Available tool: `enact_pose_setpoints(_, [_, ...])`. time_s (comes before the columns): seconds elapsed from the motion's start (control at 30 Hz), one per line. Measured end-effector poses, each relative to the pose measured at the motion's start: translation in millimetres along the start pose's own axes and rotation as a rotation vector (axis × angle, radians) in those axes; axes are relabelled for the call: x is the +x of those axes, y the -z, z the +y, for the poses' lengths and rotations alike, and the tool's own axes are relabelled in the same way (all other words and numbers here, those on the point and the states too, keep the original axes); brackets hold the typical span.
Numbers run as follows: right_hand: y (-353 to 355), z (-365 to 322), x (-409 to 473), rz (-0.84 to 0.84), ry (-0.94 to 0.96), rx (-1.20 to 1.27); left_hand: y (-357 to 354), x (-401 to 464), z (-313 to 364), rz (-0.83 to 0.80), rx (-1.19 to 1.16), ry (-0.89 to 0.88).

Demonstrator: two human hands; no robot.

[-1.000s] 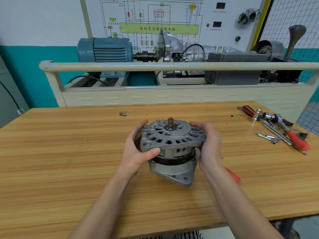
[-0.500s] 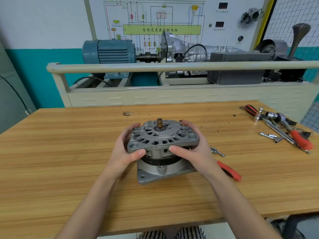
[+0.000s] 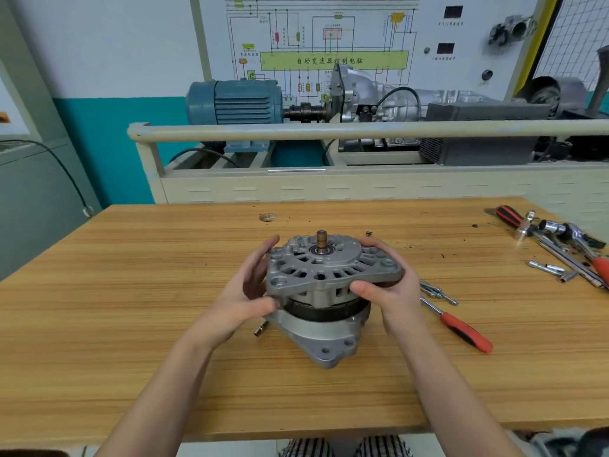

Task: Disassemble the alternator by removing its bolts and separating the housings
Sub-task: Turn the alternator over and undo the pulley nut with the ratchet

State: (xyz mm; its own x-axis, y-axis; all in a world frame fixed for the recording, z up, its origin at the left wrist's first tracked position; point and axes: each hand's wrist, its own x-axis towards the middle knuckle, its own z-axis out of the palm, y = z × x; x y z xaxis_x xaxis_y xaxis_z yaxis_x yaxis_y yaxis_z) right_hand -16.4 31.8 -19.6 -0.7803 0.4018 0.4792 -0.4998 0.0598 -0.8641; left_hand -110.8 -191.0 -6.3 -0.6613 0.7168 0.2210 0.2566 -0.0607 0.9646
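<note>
A big wooden table (image 3: 131,341) fills the near part. Behind it stands a cream bench (image 3: 329,189) with a long rail (image 3: 362,130) — on it sits a blue motor (image 3: 237,102). The far wall (image 3: 115,44) is white on top, teal below — a wiring board (image 3: 329,37) hangs there.

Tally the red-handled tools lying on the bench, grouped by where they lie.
Beside the alternator, right of the right hand: 1 red-handled screwdriver
In the tool pile at the bench's far right: 2, a red-and-black handle and a red handle
Total: 3
</note>
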Motion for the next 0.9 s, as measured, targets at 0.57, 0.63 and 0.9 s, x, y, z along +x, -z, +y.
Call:
enact_pose_setpoints(0.57, [-6,12,2,0.065,0.028,0.126,13,3,-52,0.325,0.928,0.303])
enact_pose_setpoints(0.63, [-5,13,3,0.065,0.015,0.160,28,9,-58,0.437,0.931,0.342])
enact_pose_setpoints(0.9, [-1,14,9,0.042,-0.021,0.161,40,59,-64,0.464,0.877,0.376])
